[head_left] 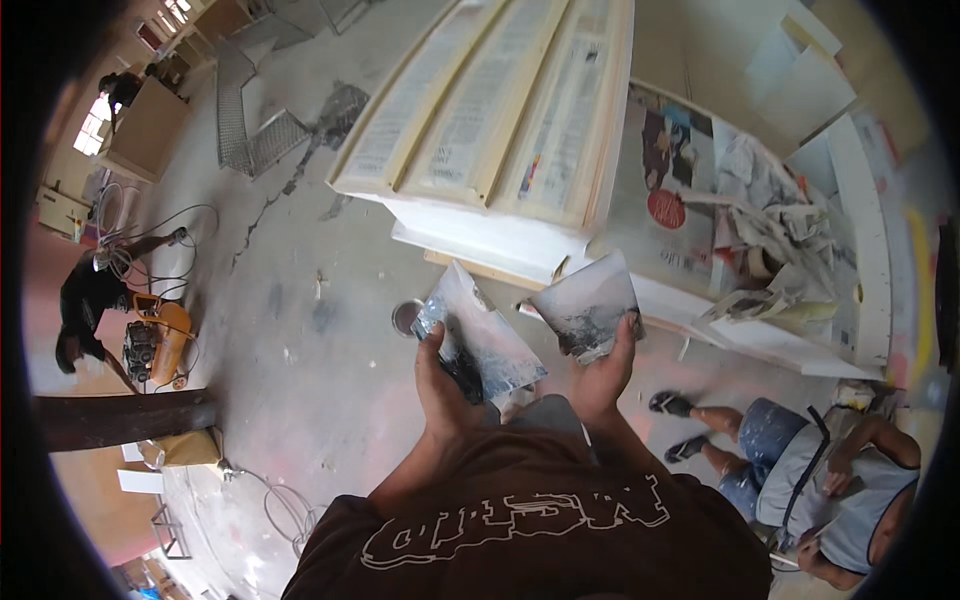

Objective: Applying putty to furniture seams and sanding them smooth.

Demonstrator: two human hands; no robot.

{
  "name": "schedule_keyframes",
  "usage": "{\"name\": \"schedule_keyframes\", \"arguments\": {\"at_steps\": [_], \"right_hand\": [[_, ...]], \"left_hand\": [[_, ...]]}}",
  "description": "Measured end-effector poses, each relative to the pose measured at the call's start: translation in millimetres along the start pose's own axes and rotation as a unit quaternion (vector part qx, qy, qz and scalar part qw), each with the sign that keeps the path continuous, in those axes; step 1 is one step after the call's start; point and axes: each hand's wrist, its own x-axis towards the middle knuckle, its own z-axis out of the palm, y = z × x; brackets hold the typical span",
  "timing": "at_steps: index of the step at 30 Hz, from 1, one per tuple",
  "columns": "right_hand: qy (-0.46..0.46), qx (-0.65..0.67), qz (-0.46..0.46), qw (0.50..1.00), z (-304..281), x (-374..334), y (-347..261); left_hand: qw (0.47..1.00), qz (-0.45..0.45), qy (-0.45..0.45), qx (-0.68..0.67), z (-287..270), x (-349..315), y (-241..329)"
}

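My left hand (442, 388) is closed on the lower left edge of a flat, paint-smeared sheet (478, 325), whitish with grey and black stains. Its thumb lies on the upper face. My right hand (605, 375) pinches a smaller, roughly four-sided flat piece (592, 300), pale at the top and dark with smears along its lower edge. The two pieces are held side by side, apart, over the floor. A round tin (406, 317) sits on the floor just left of the larger sheet.
Ahead is a long white piece with newspaper and yellowish strips (478, 120). Right of it, a white panel (870, 250) bears crumpled newspaper (775, 215). A person (800, 465) is close at right; another (95, 295) bends by an orange compressor (172, 340). A hose (285, 505) lies left.
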Motion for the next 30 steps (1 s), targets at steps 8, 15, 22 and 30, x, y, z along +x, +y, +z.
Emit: {"name": "schedule_keyframes", "arguments": {"at_steps": [8, 15, 22, 30], "right_hand": [[-0.072, -0.264, -0.566, 0.777, -15.7, -29.7, 29.8], [-0.253, -0.160, -0.414, 0.860, 7.6, -58.2, 2.1], [-0.478, -0.374, -0.240, 0.758, 102.7, -76.9, -50.7], [-0.272, -0.216, -0.028, 0.937, 154.5, -93.7, -25.4]], "left_hand": [[0.995, 0.096, -0.012, 0.020, 13.8, -35.9, -15.9], [0.964, 0.241, 0.013, 0.107, 3.5, -46.5, 22.7], [0.914, 0.321, -0.039, 0.246, -18.9, -12.2, 119.4], [0.942, 0.135, -0.163, 0.260, -53.8, 5.0, 173.5]]}}
